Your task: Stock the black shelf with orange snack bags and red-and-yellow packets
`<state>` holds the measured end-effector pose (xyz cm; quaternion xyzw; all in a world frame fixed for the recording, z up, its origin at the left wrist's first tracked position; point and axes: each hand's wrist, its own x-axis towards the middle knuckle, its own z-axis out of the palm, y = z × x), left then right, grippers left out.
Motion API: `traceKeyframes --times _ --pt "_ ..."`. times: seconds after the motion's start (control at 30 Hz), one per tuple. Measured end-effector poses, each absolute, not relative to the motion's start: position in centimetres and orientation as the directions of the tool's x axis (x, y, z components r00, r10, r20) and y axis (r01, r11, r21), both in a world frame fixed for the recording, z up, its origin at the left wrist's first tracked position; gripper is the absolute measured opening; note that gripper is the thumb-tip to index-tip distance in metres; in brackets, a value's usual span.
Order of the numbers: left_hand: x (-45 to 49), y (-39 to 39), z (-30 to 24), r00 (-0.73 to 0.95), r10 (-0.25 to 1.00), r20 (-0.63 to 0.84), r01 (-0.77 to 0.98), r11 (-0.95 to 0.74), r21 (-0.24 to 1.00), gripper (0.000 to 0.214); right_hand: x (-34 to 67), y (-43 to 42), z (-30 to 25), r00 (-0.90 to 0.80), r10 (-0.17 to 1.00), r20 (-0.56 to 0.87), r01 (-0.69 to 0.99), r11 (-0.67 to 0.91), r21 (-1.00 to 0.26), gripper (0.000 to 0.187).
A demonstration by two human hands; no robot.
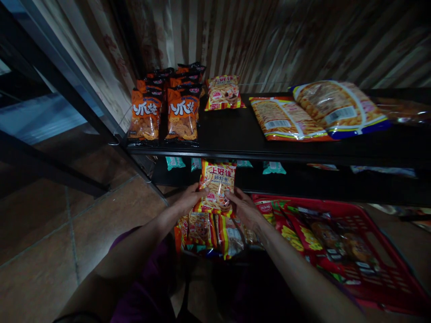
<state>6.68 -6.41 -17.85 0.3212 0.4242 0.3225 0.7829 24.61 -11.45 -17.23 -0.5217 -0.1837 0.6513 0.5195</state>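
A yellow and red bag of prawn crackers point(217, 186) is held upright between my two hands, just in front of the black shelf's edge. My left hand point(191, 198) grips its left side with the thumb on the front. On the right side, my right hand point(243, 207) holds it the same way. Below my hands lie several more snack bags point(229, 235), partly covered by my arms. A similar prawn cracker bag point(224, 93) stands on the upper shelf, right of several orange and black snack bags point(182, 114) in two rows.
The black upper shelf point(229, 134) also carries large snack packs point(340, 107) lying flat at the right. Small teal packets point(274, 168) sit on the lower shelf. A red basket point(387, 251) with snack bags is on the floor at right. A dark metal post point(84, 98) rises at left.
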Motion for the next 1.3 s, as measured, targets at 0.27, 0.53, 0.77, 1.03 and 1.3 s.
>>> traceKeyframes --times 0.27,0.53,0.77,1.03,1.3 --pt "6.8 -6.6 -17.7 0.406 0.783 -0.472 -0.227 0.586 0.778 0.047 24.6 -11.6 -17.0 0.064 0.856 -0.512 -0.499 -0.417 -0.760 0.047" --pt "6.2 -6.2 -17.5 0.409 0.785 -0.466 -0.152 0.562 0.813 0.052 25.0 -12.2 -16.9 0.003 0.834 -0.552 -0.492 -0.479 -0.727 0.047" --pt "6.9 -6.4 -17.8 0.351 0.810 -0.471 -0.219 0.560 0.799 0.054 24.9 -12.2 -16.7 -0.042 0.854 -0.519 -0.450 -0.480 -0.753 0.050" --pt "7.3 -6.7 -17.9 0.383 0.804 -0.454 -0.337 0.579 0.742 0.059 25.1 -12.0 -17.5 -0.080 0.884 -0.460 -0.407 -0.450 -0.795 0.053" --pt "7.4 -10.8 -15.0 0.249 0.883 -0.398 -0.376 0.467 0.800 0.055 24.7 -14.5 -16.7 -0.106 0.889 -0.446 -0.442 -0.443 -0.780 0.059"
